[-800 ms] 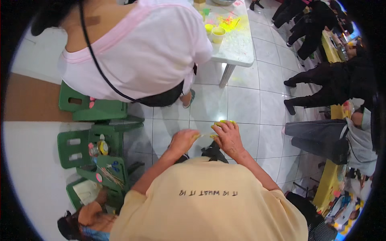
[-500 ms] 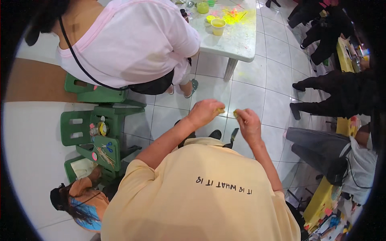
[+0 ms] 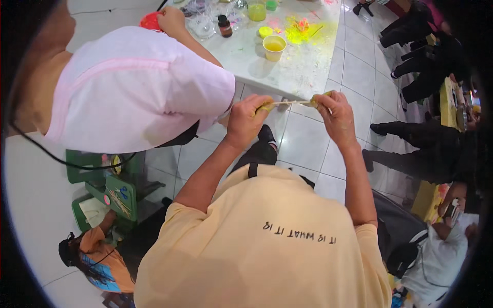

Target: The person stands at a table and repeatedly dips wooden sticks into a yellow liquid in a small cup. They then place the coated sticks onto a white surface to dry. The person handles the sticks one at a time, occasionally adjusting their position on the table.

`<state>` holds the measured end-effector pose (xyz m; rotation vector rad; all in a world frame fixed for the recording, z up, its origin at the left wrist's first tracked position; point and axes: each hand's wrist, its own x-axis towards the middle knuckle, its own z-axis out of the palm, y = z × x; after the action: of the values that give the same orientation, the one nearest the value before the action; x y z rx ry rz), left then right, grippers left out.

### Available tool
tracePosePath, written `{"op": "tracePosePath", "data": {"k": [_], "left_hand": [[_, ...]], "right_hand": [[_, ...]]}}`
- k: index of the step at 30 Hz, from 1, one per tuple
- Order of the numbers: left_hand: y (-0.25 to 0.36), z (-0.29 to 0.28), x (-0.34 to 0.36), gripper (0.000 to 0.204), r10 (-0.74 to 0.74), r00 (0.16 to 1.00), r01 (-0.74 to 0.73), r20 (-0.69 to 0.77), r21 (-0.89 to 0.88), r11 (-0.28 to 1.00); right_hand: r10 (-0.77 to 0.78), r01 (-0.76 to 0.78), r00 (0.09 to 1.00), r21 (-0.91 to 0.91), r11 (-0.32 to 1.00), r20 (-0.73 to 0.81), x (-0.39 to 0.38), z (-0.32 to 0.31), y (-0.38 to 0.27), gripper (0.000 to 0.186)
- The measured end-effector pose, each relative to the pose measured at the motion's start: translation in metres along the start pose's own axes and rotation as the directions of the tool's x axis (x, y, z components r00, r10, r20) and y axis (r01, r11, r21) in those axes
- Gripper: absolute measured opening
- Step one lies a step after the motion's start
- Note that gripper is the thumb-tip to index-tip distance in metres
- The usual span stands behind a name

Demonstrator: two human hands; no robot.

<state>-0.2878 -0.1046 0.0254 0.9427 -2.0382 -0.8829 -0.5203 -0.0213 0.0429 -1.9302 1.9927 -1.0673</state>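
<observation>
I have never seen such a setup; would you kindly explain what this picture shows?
No machine is at work here: a person works bare-handed. A wide camera on that person's head looks down, so straight edges bend toward the rim. The left hand and right hand hold a thin pale strand stretched between them; whether it is stick or string, I cannot tell. Ahead, a white table bears a cup, a small dark bottle and a bright yellow patch, among other things.

The 2 bare forearms (image 3: 359, 179) reach forward, the left slanting inward, toward the table's (image 3: 308, 69) near edge. The left hand (image 3: 246, 122) and right hand (image 3: 338, 117) face each other, apart, thumbs pinched against curled fingers.
</observation>
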Motion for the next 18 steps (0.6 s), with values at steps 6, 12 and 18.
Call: {"op": "tracePosePath", "data": {"k": [6,12,18], "left_hand": [[-0.016,0.026,0.039,0.012,-0.118,0.988,0.113,-0.098,-0.057,0.992],[-0.035,0.022,0.095,0.013,-0.135,0.942,0.135,-0.308,-0.019,0.991],[-0.071,0.019,0.143,0.013,-0.121,0.883,0.165,-0.453,0.058,0.985]], "right_hand": [[-0.064,0.060,0.986,0.029,0.998,0.151,0.070,-0.011,0.044,0.014],[-0.199,0.195,0.969,0.043,0.980,0.148,0.156,0.005,0.070,0.015],[-0.292,0.287,0.932,0.053,0.956,0.216,0.231,0.042,0.089,0.015]]}}
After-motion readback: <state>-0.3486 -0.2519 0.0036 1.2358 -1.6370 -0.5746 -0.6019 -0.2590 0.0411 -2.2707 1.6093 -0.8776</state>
